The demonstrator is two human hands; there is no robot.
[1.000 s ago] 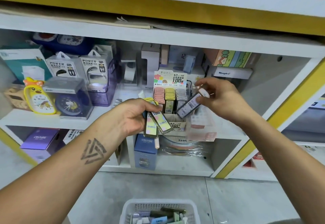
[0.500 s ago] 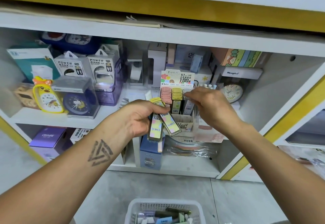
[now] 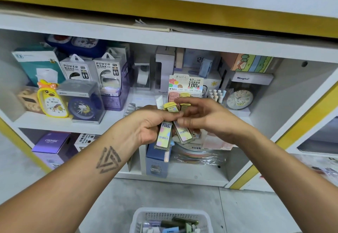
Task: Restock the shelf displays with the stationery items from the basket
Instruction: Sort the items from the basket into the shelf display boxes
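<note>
Holding lead cases [image 3: 162,137] (L hand [image 3: 150,125]); basket [image 3: 139,220] w/ stationery.

Left hand [image 3: 155,123] gripping a fan of slim lead cases [image 3: 162,135], labels facing up, yellow caps toward the shelf. Right hand [image 3: 206,117] meeting it, fingers curled onto the top of the cases. Just behind, a lead display box [image 3: 185,84] marked 0.7 HB on the white shelf [image 3: 54,123], between a yellow duck clock [image 3: 52,101] at left and a round clock [image 3: 239,98] at right. Below, on the grey floor, a white basket [image 3: 172,214] holding more stationery.
</note>
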